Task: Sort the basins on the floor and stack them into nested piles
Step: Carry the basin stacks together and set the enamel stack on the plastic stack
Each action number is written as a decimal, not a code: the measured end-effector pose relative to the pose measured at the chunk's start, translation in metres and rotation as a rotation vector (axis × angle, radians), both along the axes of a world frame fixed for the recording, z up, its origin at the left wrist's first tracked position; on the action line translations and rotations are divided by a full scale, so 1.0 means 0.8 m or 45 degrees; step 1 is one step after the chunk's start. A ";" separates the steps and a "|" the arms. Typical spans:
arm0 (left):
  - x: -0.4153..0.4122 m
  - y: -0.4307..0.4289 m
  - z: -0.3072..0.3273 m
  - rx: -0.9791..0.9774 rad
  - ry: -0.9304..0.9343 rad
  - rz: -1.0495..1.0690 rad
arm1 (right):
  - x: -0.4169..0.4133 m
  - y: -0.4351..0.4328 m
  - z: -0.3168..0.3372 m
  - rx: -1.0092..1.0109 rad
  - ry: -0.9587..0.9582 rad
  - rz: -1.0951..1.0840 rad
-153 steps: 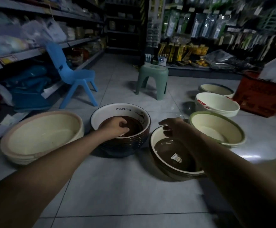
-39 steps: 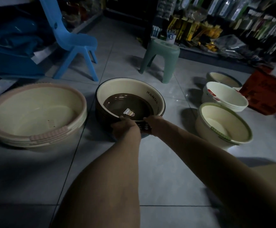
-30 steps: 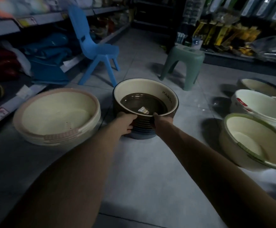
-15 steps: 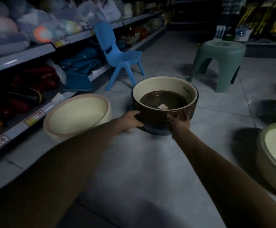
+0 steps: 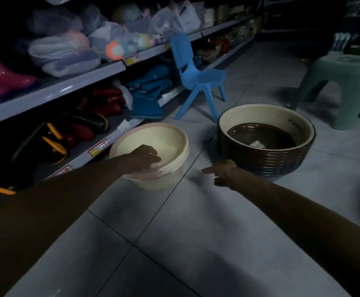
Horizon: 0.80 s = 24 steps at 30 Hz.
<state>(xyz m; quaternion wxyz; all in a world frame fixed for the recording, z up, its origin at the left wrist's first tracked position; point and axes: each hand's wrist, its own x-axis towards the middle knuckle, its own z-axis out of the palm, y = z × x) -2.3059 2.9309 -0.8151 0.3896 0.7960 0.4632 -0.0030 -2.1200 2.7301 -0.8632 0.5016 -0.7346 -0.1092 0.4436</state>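
At the near rim, left hand: fingers curl over the edge of the pile of cream round plastic basins with pink rims, which sits on the grey tiled floor.
Right hand: loose and empty, just beside the stack of brown ribbed plastic basins.
Cream pile, handling: best to add the right hand opposite, so the nested basins stay level.

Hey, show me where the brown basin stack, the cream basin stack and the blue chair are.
brown basin stack (image 5: 267, 161), head view, ribbed outer wall facing the camera.
cream basin stack (image 5: 153, 136), head view, bare inner wall at the far side.
blue chair (image 5: 204, 77), head view, middle of the seat.
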 end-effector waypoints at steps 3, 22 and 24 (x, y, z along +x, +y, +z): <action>-0.051 0.024 -0.047 -0.192 -0.019 0.256 | -0.037 0.047 -0.007 -0.040 0.037 0.010; -0.080 0.083 -0.133 -1.186 -0.919 0.902 | -0.158 0.205 -0.022 0.152 0.618 -0.353; -0.080 0.070 -0.108 -1.184 -0.925 0.893 | -0.165 0.195 -0.005 0.194 0.647 -0.410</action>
